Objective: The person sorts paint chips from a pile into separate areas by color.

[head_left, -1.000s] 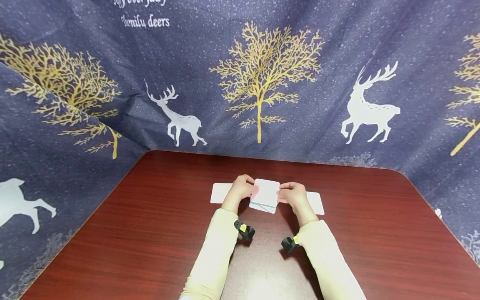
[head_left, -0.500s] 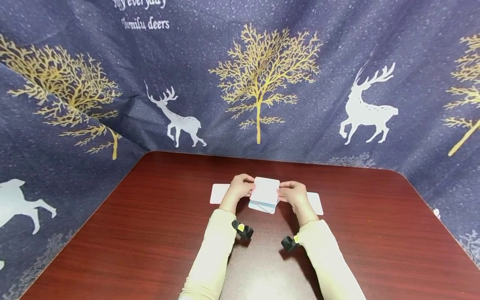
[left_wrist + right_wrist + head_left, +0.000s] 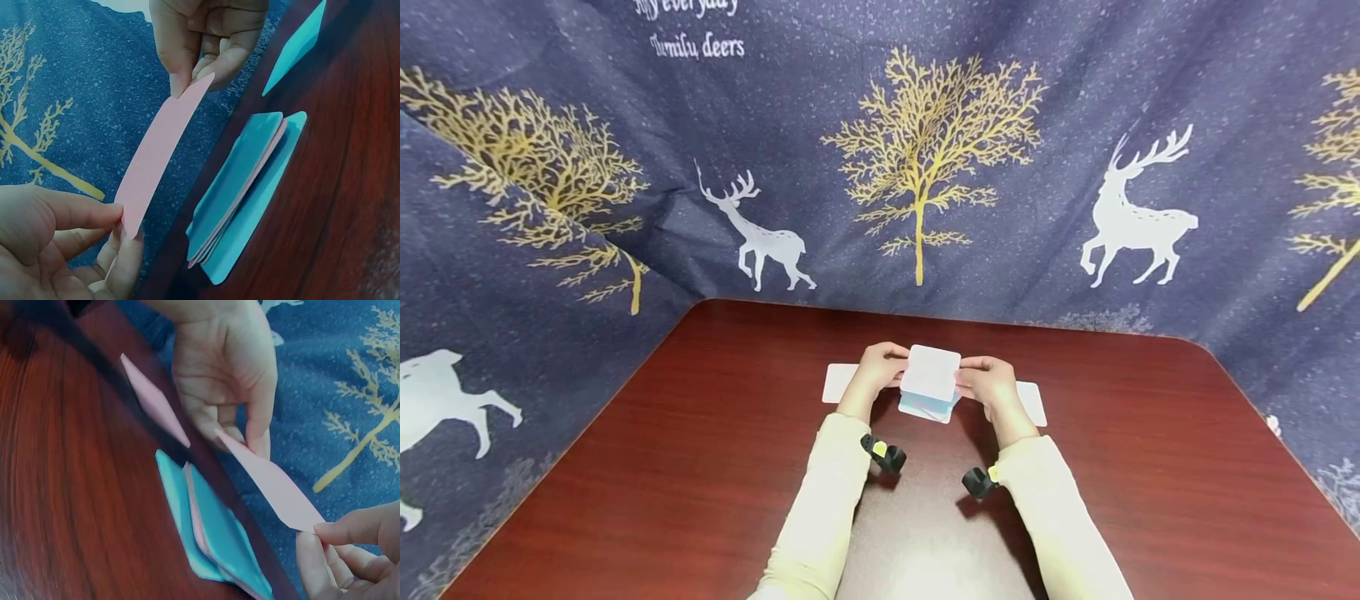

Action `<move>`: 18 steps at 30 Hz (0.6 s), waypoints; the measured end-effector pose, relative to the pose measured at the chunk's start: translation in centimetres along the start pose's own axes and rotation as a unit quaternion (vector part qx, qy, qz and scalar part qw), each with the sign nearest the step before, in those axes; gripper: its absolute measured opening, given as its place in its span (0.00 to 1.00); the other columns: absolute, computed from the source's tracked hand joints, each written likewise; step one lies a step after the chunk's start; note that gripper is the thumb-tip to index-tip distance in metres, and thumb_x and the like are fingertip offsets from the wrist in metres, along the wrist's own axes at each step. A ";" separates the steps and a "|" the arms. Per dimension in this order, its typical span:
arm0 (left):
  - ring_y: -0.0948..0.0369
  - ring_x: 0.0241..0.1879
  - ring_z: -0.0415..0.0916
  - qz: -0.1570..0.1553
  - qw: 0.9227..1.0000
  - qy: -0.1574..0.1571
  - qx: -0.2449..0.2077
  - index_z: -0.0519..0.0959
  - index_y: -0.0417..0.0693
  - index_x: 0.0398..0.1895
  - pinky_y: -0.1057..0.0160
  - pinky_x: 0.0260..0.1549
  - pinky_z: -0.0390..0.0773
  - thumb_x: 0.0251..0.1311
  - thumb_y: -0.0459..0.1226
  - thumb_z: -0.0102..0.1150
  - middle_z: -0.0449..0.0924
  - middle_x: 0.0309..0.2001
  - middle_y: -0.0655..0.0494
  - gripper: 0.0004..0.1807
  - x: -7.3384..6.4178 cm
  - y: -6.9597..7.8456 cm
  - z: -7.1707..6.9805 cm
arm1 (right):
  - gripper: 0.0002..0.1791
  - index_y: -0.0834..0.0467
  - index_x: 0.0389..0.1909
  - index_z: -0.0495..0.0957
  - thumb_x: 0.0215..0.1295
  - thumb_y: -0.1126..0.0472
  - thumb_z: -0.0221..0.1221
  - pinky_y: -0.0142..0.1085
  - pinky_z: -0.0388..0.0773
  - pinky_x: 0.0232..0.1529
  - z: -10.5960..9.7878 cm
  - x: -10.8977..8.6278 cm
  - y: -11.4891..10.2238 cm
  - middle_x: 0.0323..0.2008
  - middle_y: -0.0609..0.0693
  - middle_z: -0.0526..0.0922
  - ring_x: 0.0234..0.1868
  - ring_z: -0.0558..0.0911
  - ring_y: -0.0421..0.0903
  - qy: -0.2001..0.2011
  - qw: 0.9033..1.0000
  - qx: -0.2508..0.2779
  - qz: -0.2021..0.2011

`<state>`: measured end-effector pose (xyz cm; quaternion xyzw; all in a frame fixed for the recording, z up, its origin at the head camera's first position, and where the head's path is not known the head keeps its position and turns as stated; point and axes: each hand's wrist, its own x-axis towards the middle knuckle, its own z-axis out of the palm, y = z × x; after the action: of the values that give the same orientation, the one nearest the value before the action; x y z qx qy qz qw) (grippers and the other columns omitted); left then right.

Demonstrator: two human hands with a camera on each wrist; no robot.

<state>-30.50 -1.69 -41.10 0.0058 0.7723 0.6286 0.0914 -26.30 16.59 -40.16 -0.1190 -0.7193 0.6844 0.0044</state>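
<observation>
A square pink card (image 3: 164, 153) with rounded corners hangs above the table, white-looking in the head view. My left hand (image 3: 878, 371) pinches its left edge between thumb and fingers, and my right hand (image 3: 991, 385) pinches the opposite edge the same way. Below it lies a loose pile of blue and pink cards (image 3: 240, 187), blue on top, its layers fanned slightly out of line. In the head view, the held card (image 3: 931, 372) covers most of that pile.
A single pink card (image 3: 153, 403) lies on the table left of the pile. One blue card (image 3: 299, 50) lies to the right. The reddish-brown wooden table (image 3: 737, 467) ends at a dark blue cloth (image 3: 842, 275) printed with deer and trees.
Both hands have raised the pink card a little and shifted it away from me. More of the blue pile shows beneath its near edge. The cards at either side stay where they were.
</observation>
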 end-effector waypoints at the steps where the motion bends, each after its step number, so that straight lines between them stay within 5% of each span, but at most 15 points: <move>1: 0.64 0.27 0.73 0.000 1.000 0.001 -0.001 0.79 0.36 0.48 0.68 0.28 0.79 0.60 0.29 0.56 0.80 0.35 0.47 0.13 -0.1 0.0 -0.1 | 0.16 0.75 0.46 0.74 0.56 0.75 0.58 0.35 0.83 0.33 0.0 -0.1 0.0 0.29 0.58 0.81 0.26 0.82 0.42 -0.001 1.000 0.003 -0.002; 11: 0.61 0.32 0.76 0.004 1.000 0.002 0.013 0.78 0.38 0.50 0.62 0.39 0.82 0.62 0.30 0.55 0.81 0.40 0.44 0.14 -1.2 0.6 -2.0 | 0.19 0.74 0.52 0.73 0.59 0.73 0.57 0.34 0.83 0.38 1.4 -0.6 -1.0 0.36 0.57 0.80 0.27 0.83 0.39 -0.004 1.000 -0.022 0.003; 18: 0.61 0.27 0.73 0.023 0.999 0.029 0.018 0.79 0.37 0.47 0.66 0.29 0.80 0.60 0.28 0.56 0.77 0.29 0.49 0.12 -1.4 0.8 -3.4 | 0.20 0.74 0.53 0.71 0.58 0.74 0.57 0.35 0.83 0.37 2.9 -0.9 -1.9 0.35 0.57 0.80 0.26 0.82 0.40 -0.008 1.000 -0.019 -0.008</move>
<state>-29.68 -4.99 -39.48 0.0072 0.7856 0.6163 0.0548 -26.24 13.52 -38.37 -0.1078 -0.7332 0.6714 0.0015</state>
